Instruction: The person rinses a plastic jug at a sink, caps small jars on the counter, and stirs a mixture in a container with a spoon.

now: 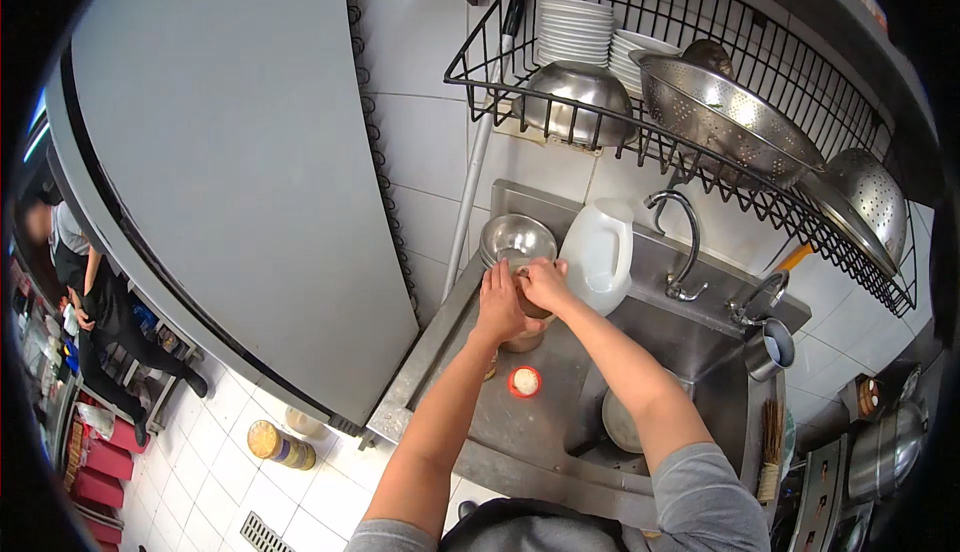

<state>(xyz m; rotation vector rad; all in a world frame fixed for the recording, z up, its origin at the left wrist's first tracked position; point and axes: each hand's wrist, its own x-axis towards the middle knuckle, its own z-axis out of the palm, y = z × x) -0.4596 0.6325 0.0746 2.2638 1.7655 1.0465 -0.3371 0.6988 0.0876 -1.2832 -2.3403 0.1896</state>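
Note:
Over the left part of the steel sink counter, my left hand is wrapped round the side of a brownish container. Beside it, my right hand has its fingers closed at the container's top; what they hold is hidden. Just behind both hands sits a steel bowl. A white plastic jug stands to the right of the hands. Nearer to me on the counter lies a red-rimmed lid with a pale centre.
The sink basin with a faucet is on the right. A wire rack with plates, bowls and colanders hangs above. A large grey appliance stands left. Jars sit on the floor. Another person is at far left.

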